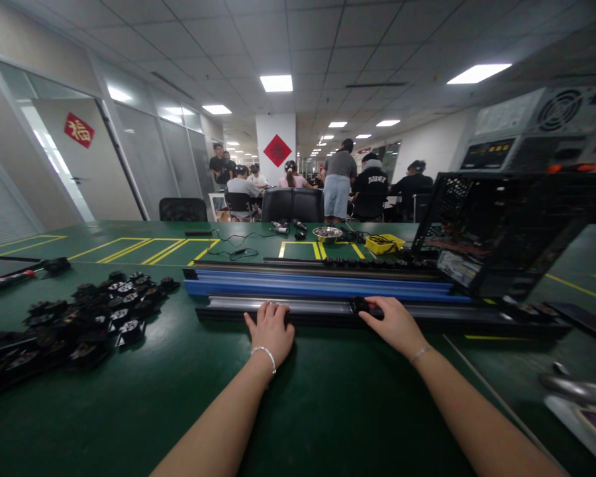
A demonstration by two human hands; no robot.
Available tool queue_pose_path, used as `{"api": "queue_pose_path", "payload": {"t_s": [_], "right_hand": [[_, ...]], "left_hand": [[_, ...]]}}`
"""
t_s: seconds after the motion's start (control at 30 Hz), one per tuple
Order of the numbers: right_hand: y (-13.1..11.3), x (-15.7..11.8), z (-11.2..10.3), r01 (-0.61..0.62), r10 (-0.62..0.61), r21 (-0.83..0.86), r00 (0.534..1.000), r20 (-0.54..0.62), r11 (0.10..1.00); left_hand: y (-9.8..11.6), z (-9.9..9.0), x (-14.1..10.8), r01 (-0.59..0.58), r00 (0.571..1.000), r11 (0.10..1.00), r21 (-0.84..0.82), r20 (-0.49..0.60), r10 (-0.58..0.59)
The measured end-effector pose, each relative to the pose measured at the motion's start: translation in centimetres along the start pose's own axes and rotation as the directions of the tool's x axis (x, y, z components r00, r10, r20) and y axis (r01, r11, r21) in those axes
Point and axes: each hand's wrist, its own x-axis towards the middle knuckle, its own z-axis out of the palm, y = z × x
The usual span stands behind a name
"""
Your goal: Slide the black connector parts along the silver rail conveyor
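Note:
A long black metal rail (pixel 322 309) with a shiny grey channel along its top lies crosswise in front of me. My left hand (pixel 272 326) grips its near edge left of the middle, fingers curved over the top. Farther right, my right hand (pixel 392 323) is closed around a small black part (pixel 359 305) sitting in the channel. The fingers partly hide this part, so its exact kind does not show. Directly behind lies a long blue rail (pixel 318 287), parallel to the black one.
Small black parts (pixel 87 324) lie piled at left, near a red-handled tool (pixel 7 281). An open computer case (pixel 506 232) stands at right. Behind the rails are a metal bowl (pixel 327 233), a yellow tray (pixel 385 243) and cables. Several people sit or stand farther back.

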Motion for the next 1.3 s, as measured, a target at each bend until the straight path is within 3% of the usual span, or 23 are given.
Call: {"api": "queue_pose_path", "payload": {"t_s": [1.3], "right_hand": [[-1.7,-0.1,0.2,0.078,-0.08,0.03,0.995,0.064,0.996]], "left_hand": [[0.0,-0.3,0.0,-0.067,0.998,0.997,0.04,-0.018,0.068]]}}
